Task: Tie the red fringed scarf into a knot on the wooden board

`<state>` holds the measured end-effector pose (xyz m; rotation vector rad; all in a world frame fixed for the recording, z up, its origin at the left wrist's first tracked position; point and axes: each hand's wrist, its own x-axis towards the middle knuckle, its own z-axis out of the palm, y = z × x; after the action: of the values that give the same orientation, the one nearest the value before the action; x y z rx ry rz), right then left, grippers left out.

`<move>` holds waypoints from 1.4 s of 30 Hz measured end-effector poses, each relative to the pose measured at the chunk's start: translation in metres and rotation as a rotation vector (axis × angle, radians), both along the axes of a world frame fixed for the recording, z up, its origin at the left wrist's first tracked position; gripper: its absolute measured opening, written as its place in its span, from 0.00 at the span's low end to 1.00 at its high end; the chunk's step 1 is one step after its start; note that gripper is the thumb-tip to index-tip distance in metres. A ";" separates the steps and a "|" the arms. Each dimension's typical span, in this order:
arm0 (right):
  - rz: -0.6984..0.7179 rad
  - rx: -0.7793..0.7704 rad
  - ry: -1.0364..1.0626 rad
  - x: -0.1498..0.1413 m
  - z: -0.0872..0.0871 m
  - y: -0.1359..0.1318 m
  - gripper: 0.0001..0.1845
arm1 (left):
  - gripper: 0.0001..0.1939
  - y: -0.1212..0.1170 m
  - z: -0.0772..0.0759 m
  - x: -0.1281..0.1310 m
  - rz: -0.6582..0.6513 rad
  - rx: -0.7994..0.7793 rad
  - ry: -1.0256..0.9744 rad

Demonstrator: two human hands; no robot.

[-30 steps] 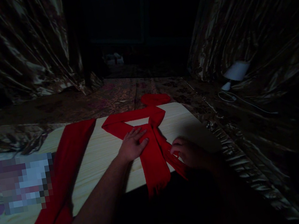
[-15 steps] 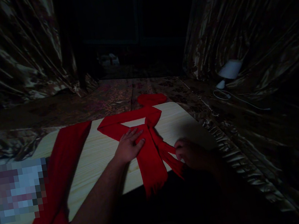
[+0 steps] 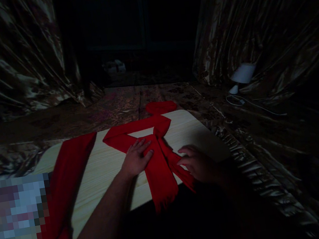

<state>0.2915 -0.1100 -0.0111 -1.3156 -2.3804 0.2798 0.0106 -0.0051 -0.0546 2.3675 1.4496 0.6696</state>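
A red scarf [image 3: 160, 172] with fringed ends lies on the pale wood-patterned table [image 3: 101, 174]. Its far part bends into a loop, and two tails cross and hang toward me, one wide and one bunched narrow. My left hand [image 3: 136, 159] rests flat on the wide tail just below the loop, fingers stretched out. Beside the narrow tail is my right hand [image 3: 199, 164], fingers apart, the tips at the cloth's edge; whether they touch it is hard to see in the dark.
A long folded red cloth [image 3: 64, 188] runs along the left part of the table. Beyond the far edge lies another red bundle [image 3: 161, 106]. A white lamp [image 3: 243, 73] with its cord stands on the floor at right, near patterned curtains [image 3: 223, 23].
My right hand has loosened its pinch on the narrow tail and spread its fingers, shifting slightly left. My left hand stays on the scarf.
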 end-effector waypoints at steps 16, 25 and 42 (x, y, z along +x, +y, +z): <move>-0.001 -0.051 0.062 -0.006 -0.003 0.004 0.14 | 0.30 -0.002 0.004 0.001 0.001 -0.023 -0.016; 0.046 -0.188 -0.077 0.009 0.011 -0.009 0.10 | 0.32 0.000 0.003 0.002 -0.010 -0.016 -0.015; 0.130 -0.006 -0.025 -0.026 0.015 -0.007 0.07 | 0.30 0.000 0.002 0.001 -0.012 -0.018 -0.038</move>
<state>0.2652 -0.1171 0.0035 -1.1753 -2.4927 0.3101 0.0116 -0.0053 -0.0530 2.3355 1.4190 0.6921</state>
